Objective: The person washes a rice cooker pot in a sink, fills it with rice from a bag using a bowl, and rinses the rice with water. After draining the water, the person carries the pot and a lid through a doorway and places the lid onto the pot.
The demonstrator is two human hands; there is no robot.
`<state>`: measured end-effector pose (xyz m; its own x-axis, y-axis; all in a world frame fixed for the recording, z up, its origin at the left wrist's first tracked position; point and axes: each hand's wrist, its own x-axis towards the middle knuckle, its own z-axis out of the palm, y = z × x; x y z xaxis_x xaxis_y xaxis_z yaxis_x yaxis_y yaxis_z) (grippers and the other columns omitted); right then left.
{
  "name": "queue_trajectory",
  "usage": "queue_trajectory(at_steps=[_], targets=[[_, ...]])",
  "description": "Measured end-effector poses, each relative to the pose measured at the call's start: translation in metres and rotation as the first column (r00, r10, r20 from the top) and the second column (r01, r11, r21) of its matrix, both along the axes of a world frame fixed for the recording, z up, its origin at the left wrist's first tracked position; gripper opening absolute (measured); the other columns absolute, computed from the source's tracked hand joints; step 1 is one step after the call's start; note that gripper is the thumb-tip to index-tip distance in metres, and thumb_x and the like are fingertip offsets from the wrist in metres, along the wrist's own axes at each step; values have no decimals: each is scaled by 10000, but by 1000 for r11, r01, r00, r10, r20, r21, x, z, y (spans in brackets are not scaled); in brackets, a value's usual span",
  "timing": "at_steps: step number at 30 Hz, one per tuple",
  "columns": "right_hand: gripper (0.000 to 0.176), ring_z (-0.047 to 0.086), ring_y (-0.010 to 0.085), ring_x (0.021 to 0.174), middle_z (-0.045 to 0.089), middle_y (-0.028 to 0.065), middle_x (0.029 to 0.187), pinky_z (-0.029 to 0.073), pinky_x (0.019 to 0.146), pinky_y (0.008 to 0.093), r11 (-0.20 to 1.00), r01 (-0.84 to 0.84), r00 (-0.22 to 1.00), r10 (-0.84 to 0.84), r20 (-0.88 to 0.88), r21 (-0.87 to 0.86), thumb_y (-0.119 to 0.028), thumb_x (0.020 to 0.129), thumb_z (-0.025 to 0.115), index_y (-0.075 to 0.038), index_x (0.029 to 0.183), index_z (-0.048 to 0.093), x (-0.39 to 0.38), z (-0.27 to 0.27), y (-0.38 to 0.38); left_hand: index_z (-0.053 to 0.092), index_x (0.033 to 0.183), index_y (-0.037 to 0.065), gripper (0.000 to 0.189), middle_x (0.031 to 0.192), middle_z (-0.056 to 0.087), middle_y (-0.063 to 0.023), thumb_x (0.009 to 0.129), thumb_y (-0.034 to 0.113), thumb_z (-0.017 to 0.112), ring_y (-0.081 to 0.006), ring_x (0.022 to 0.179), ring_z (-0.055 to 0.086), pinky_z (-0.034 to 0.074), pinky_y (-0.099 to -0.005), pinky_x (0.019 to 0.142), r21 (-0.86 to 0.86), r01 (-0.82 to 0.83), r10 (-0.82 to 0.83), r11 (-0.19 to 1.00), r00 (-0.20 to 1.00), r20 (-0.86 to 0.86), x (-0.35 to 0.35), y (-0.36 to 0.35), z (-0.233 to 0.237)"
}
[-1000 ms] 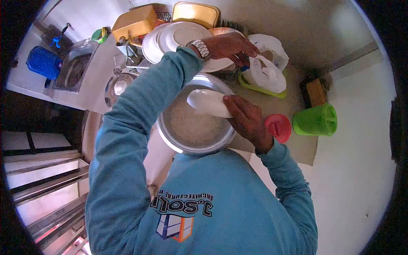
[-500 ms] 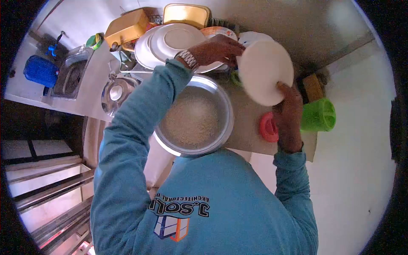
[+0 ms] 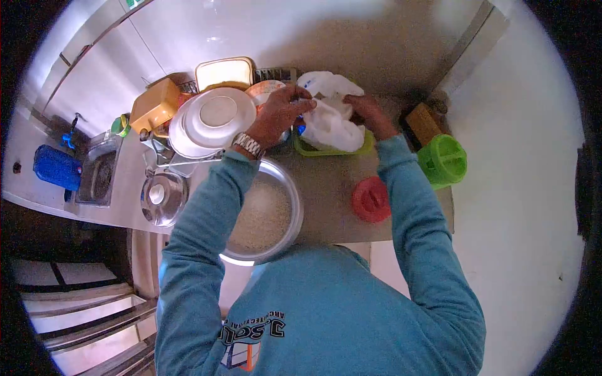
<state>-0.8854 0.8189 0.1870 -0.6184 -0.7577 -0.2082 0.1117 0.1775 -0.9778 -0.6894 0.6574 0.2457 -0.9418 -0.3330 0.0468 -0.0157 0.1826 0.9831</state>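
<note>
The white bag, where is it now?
In the head view, the white bag is above and slightly right of centre, over the green tray, between left hand and right hand, right of the white plates.

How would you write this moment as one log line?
left hand: at white plastic bag | right hand: at same bag | bag: in green tray | metal pot: holds pale grains

Grainy, fisheye-bent view, black corners

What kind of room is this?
Most likely a kitchen: a sink is set into the counter on the left, white plates are stacked up, and a metal basin holds pale grains.
</note>
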Motion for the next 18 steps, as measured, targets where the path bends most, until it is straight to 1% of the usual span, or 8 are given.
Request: queue_trajectory(at_steps=[4, 5, 6, 10, 11, 14, 15, 18], targets=[[429, 517, 222, 1095, 521, 118, 1219, 456, 900, 360, 911, -182, 956, 76, -282, -370, -312, 901, 475, -36, 1229, 472, -10, -39, -18, 584, 1010, 3, 290, 869, 614, -59, 828, 225, 622, -114, 739, 559, 466, -236, 662, 85, -29, 32, 996, 999, -43, -38, 0, -1], [387, 507, 211, 1099, 510, 130, 1227, 446, 906, 356, 930, -10, 996, 43, 80, -366, -244, 914, 430, -31, 1236, 453, 0, -20, -18, 568, 1058, -2, 342, 891, 621, -77, 822, 239, 628, -128, 747, 571, 477, -242, 648, -20, -13, 11, 1000, 997, -71, -49, -6, -4], [387, 507, 211, 1099, 510, 130, 1227, 446, 906, 356, 932, -17, 995, 52, 86, -362, -244, 914, 430, -31, 1236, 453, -9, -25, -17, 552, 1105, -7, 397, 913, 628, -94, 815, 252, 634, -141, 756, 583, 487, -248, 633, -124, -2, -9, 992, 996, -92, -57, -11, -5], [330, 601, 184, 868, 625, 92, 1024, 498, 764, 348, 918, -61, 973, -33, -227, -393, -264, 828, 583, -46, 1076, 589, -54, -37, -27, 401, 1322, 64, 620, 1071, 615, -193, 810, 305, 652, -254, 905, 614, 490, -330, 783, -323, 183, -196, 928, 981, -6, -77, -8, -26], [307, 605, 217, 869, 627, 114, 1014, 499, 763, 364, 967, -103, 914, 0, -405, -233, -233, 812, 589, -38, 1049, 597, -59, -26, -37, 381, 1346, 86, 669, 1081, 605, -210, 795, 338, 664, -269, 919, 617, 474, -347, 832, -794, -62, -230, 605, 941, -249, -79, -11, -39], [240, 616, 313, 870, 632, 178, 984, 501, 761, 410, 966, -21, 575, 221, -788, 256, -141, 765, 608, -13, 969, 622, -67, 2, -49, 414, 1331, 102, 647, 1058, 613, -215, 790, 351, 668, -274, 939, 616, 468, -355, 844, -522, 240, -204, 818, 971, 126, -49, 11, 12], [220, 620, 345, 870, 634, 200, 974, 501, 761, 425, 917, 64, 424, 333, -842, 395, -110, 750, 615, -5, 942, 630, -67, 1, -50, 459, 1303, 112, 595, 986, 633, -211, 792, 330, 670, -251, 903, 625, 472, -346, 827, -658, 233, -213, 716, 971, 111, -44, 4, 12], [295, 647, 279, 791, 662, 155, 890, 500, 698, 375, 942, -274, 468, 305, -829, 192, -274, 734, 668, -59, 936, 667, -51, -17, -43, 493, 1260, 64, 487, 1017, 641, -156, 825, 222, 644, -177, 889, 615, 482, -291, 790, -332, 219, -172, 917, 971, 166, 11, 11, 55]])
